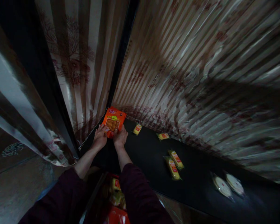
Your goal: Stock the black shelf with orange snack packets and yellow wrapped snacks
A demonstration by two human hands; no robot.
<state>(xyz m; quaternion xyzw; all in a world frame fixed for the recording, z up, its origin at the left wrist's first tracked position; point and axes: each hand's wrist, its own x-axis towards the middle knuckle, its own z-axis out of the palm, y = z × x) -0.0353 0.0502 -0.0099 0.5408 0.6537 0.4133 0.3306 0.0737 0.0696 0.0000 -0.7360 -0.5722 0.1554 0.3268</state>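
Striped curtains (189,93) wall in a dim black shelf (144,168). Nearest, yellow packets (116,184) show at the bottom of view; past them, two long yellow packs (173,169) lie side by side. Farther off, the left hand (100,136) and right hand (120,137) pinch an orange packet (114,119) by its lower sides, fingers partly bent, thumbs in front. It sits in the shelf's far left corner. Likely light, with slick, pliant wrapping and brittle sticks inside, it suits a hold at the edges. Its oval logo and lettering are too small to read.
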